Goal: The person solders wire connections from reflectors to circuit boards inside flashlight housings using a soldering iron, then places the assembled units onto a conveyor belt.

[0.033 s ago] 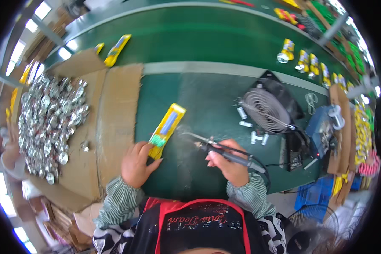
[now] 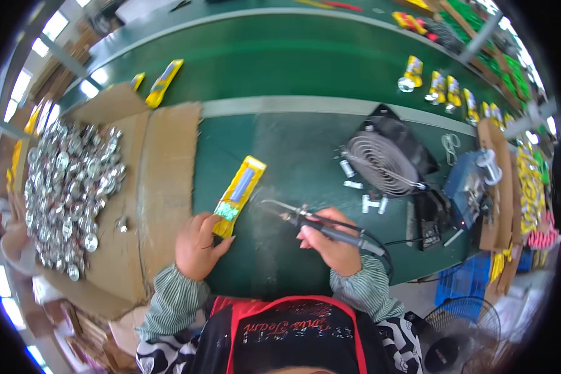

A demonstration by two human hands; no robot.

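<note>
My left hand [image 2: 196, 247] is closed on the lower end of a yellow plastic casing [image 2: 235, 194], which lies slanted on the green tabletop. A grey-blue strip-shaped part [image 2: 245, 183] and a green circuit board [image 2: 227, 210] sit in this casing. My fingers hide its near end. In my right hand [image 2: 335, 247] is a soldering iron [image 2: 333, 230] with a dark handle and a thin curved metal tube at its front. Its tip points left toward the casing and stays apart from it. A black cable runs from the handle toward the right.
Left, an opened cardboard box [image 2: 168, 199] holds many small silvery round parts [image 2: 68, 181]. At right stand a coiled iron holder [image 2: 383, 162], a blue soldering station [image 2: 464, 187] and a solder reel [image 2: 489, 167]. More yellow casings [image 2: 165, 84] lie on the green conveyor [image 2: 280, 56] beyond.
The whole view has shifted slightly, so things appear a little to the left and lower. Both hands keep their holds, with no clear movement relative to the casing.
</note>
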